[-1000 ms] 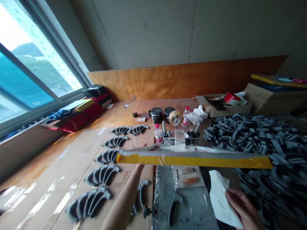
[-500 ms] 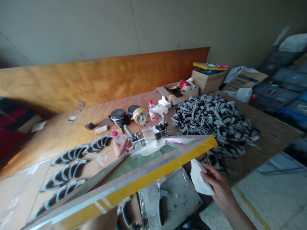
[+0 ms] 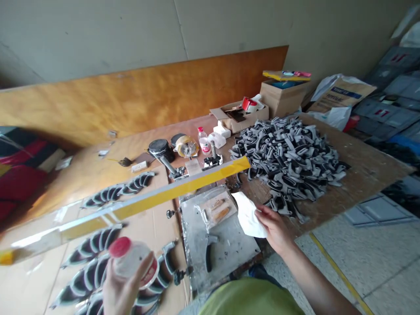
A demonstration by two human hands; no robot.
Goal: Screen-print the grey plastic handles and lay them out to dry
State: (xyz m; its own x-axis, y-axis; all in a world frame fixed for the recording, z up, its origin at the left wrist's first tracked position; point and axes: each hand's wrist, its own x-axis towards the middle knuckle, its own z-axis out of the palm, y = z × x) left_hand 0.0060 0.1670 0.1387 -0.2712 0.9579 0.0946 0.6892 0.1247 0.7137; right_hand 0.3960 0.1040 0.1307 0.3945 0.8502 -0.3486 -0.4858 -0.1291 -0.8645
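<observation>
My left hand (image 3: 118, 291), low on the left, is wrapped round a clear plastic bottle (image 3: 133, 260) with a red cap, tilted over the cardboard. In my right hand (image 3: 274, 229) is a piece of white cloth or paper (image 3: 247, 216), pinched by one edge above the grey plate (image 3: 236, 251). On that plate lie a grey-and-black curved part (image 3: 209, 253) and a clear plastic piece with orange-brown bits (image 3: 218, 210). A long frame (image 3: 157, 192) edged with yellow tape is raised behind the plate, seen nearly edge-on, held at clamp hinges (image 3: 179, 173).
Rows of curved grey parts (image 3: 90, 280) lie on cardboard at left. A large heap of similar parts (image 3: 288, 153) covers the right side. Toward the back stand a black tub (image 3: 161, 151), a tape roll (image 3: 186, 146), another red-capped bottle (image 3: 204, 142) and an open cardboard box (image 3: 241, 120).
The frame has swung up and away, uncovering the plate. My left hand has come nearer with the bottle, from behind the frame. My right hand has moved left with the white piece.
</observation>
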